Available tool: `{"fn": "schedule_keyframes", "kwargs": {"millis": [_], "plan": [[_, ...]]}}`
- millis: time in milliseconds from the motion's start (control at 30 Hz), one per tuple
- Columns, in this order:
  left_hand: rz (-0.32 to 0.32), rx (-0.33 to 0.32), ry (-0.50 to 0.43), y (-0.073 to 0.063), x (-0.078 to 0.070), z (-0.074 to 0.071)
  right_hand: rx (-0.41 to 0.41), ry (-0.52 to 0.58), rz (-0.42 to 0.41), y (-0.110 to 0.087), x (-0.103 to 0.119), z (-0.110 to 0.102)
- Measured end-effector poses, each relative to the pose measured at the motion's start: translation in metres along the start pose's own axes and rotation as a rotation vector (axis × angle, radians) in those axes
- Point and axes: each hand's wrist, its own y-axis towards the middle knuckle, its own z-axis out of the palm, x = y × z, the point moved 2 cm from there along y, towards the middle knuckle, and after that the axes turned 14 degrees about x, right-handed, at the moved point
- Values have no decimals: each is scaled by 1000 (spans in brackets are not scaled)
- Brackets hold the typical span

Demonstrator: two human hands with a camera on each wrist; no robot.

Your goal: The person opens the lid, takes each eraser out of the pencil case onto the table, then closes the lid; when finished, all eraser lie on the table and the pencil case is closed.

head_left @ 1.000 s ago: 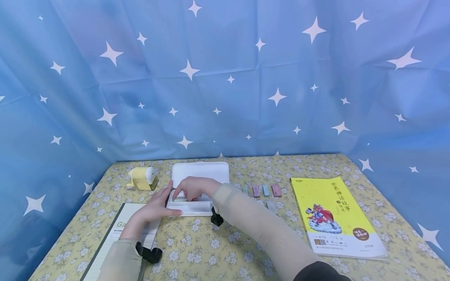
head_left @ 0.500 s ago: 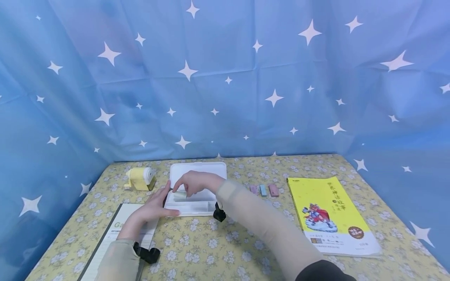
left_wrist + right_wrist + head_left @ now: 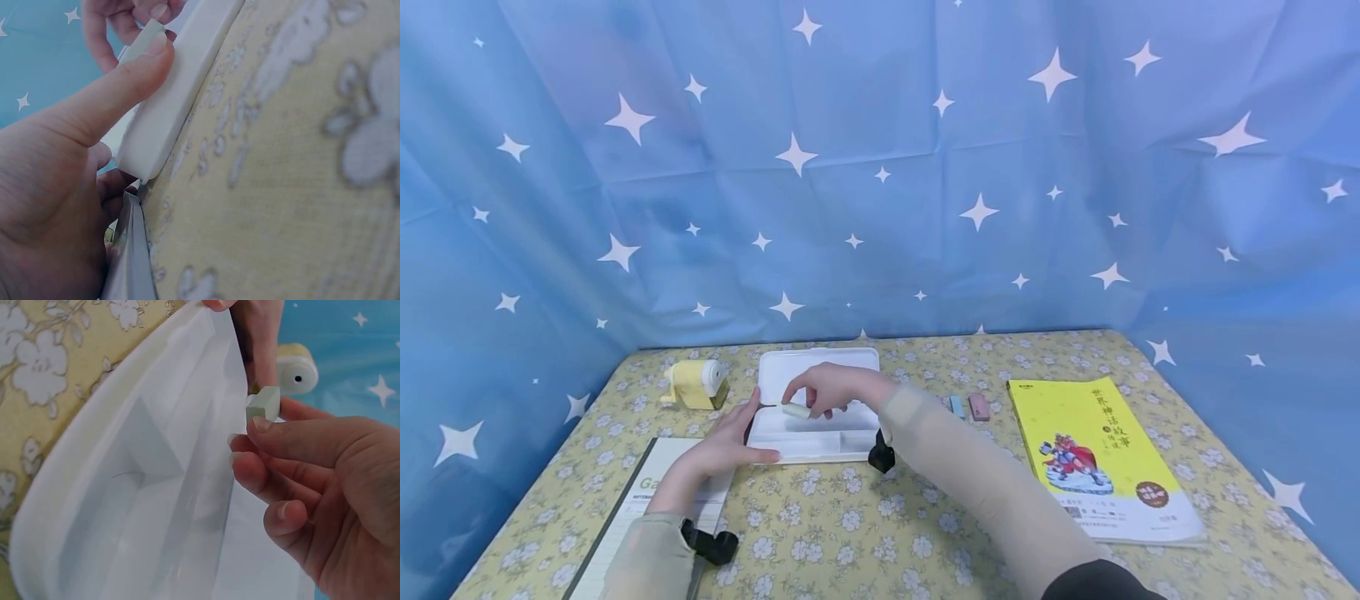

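A white pencil case (image 3: 812, 456) lies on the table with its lid raised at the back. My left hand (image 3: 726, 446) grips its left end, the thumb along the front edge and the fingers at the side. Between thumb and fingertips my right hand (image 3: 835, 387) pinches a pale green eraser (image 3: 796, 411), held above the rear part of the case. In the right wrist view the eraser (image 3: 264, 405) shows as a small block, and the divided inside (image 3: 156, 487) of the case is visible below the hand.
A yellow-and-white pencil sharpener (image 3: 696, 383) stands at the back left. A notebook (image 3: 640, 500) lies under the left forearm. Right of the case are a blue eraser (image 3: 957, 406) and a pink eraser (image 3: 978, 407), then a yellow book (image 3: 1097, 450).
My right hand has lifted the pale green eraser from the rear part of the case and moved slightly right. My left hand stays on the case. The head view has shifted a little.
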Motion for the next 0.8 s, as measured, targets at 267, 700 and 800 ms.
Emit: {"fn": "schedule_keyframes", "kwargs": {"millis": [267,700,800], "plan": [[-3,-6,0,0,0,0,-36,76,-36,-8,-12,4],[-9,-1,2,0,-3,1,-98,255,-102,-25,-35,9],[-7,1,3,0,-3,1,-111,288,-114,-30,-40,11]]}}
